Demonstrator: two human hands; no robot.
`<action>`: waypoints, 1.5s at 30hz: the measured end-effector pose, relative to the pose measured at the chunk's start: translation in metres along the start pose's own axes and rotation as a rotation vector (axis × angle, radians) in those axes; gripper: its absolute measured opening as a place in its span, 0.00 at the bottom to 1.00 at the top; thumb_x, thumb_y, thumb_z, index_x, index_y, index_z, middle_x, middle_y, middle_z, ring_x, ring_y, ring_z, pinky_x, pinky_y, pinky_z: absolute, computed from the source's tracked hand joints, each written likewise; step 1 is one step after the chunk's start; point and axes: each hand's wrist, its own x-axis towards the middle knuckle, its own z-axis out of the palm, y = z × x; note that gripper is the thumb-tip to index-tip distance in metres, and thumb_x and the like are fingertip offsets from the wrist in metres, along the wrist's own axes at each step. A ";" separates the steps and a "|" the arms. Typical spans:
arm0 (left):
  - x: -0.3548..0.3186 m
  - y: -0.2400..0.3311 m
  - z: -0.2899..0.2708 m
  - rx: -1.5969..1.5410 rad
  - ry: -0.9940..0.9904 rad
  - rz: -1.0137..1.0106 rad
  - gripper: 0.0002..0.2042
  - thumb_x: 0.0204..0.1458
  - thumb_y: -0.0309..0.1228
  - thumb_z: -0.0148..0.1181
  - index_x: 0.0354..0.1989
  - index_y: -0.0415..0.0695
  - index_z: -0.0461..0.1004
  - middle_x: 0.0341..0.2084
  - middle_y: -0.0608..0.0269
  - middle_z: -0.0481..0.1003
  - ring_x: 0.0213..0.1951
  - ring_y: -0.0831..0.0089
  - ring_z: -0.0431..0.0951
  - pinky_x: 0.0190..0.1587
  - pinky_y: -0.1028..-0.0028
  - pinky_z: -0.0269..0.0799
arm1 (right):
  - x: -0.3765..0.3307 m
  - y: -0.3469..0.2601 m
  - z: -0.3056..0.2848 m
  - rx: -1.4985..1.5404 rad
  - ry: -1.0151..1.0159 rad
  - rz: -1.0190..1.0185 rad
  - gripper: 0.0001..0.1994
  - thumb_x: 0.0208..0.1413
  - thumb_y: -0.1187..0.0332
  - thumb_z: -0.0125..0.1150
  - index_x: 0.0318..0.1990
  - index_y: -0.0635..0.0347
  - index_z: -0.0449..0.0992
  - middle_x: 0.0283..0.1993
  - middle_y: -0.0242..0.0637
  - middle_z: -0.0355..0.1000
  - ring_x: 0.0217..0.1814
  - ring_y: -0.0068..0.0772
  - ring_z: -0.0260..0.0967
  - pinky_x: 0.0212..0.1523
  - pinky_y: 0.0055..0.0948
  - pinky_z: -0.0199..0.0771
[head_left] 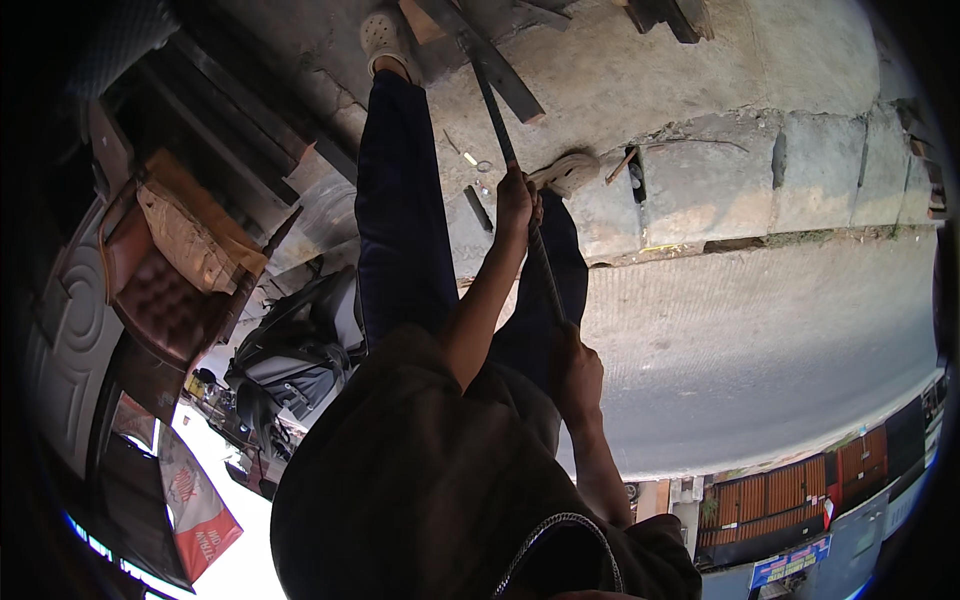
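My left hand (516,205) is closed around the middle of a long dark rod (543,258) with a ribbed or wrapped surface. Lower along it, close to my body, my right hand (577,378) grips the near end. The rod slants away from me toward the ground, and its far end reaches a dark flat bar or plank (495,72). I cannot tell whether the two touch there. A piece of pale wood (424,20) lies beside that plank. My feet, in light clogs, stand apart on either side of the rod.
Dark beams (225,115) lie at the left, with a brown tufted chair (165,295) bearing cardboard and a dark motorbike (300,345) nearer. A short dark bar (478,208) and a stick (621,165) lie by my right foot. Concrete slabs (710,185) edge a road (760,340) at right.
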 end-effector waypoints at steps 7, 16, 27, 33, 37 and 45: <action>0.014 -0.038 -0.004 0.015 0.016 0.029 0.24 0.61 0.55 0.33 0.18 0.52 0.55 0.05 0.71 0.54 0.04 0.77 0.56 0.05 0.75 0.51 | 0.017 0.041 0.031 -0.105 0.019 0.067 0.10 0.60 0.66 0.47 0.46 0.57 0.66 0.26 0.53 0.72 0.28 0.59 0.71 0.27 0.51 0.69; 0.048 -0.089 0.000 0.227 0.204 0.132 0.27 0.62 0.54 0.32 0.14 0.50 0.54 0.03 0.69 0.54 0.03 0.74 0.55 0.06 0.72 0.55 | 0.054 0.127 0.080 -0.174 -0.003 0.101 0.11 0.63 0.57 0.43 0.38 0.52 0.65 0.26 0.53 0.72 0.30 0.60 0.71 0.28 0.51 0.68; -0.003 0.028 -0.029 0.025 -0.087 -0.166 0.25 0.57 0.61 0.36 0.24 0.51 0.60 0.07 0.73 0.55 0.07 0.79 0.56 0.09 0.76 0.52 | -0.012 -0.033 0.013 -0.012 -0.223 0.079 0.12 0.59 0.68 0.46 0.50 0.56 0.62 0.30 0.51 0.74 0.33 0.58 0.72 0.31 0.48 0.71; 0.024 -0.028 -0.039 0.147 -0.004 -0.157 0.27 0.56 0.64 0.34 0.23 0.51 0.58 0.06 0.72 0.54 0.06 0.76 0.56 0.09 0.72 0.54 | 0.009 0.042 0.068 0.020 -0.112 0.072 0.12 0.59 0.64 0.47 0.49 0.56 0.61 0.32 0.55 0.73 0.35 0.59 0.72 0.32 0.51 0.71; 0.060 -0.085 -0.019 0.126 0.091 -0.167 0.28 0.59 0.60 0.31 0.18 0.49 0.56 0.05 0.66 0.55 0.05 0.70 0.58 0.08 0.70 0.56 | 0.062 0.132 0.100 -0.211 -0.155 0.139 0.14 0.60 0.57 0.47 0.45 0.57 0.63 0.31 0.56 0.73 0.32 0.60 0.72 0.31 0.51 0.71; 0.079 -0.115 -0.039 0.371 0.287 0.001 0.31 0.61 0.56 0.28 0.16 0.43 0.57 0.07 0.63 0.56 0.06 0.65 0.60 0.07 0.68 0.57 | 0.080 0.164 0.158 -0.211 -0.125 0.121 0.16 0.60 0.52 0.46 0.39 0.57 0.62 0.26 0.54 0.73 0.27 0.59 0.72 0.28 0.52 0.71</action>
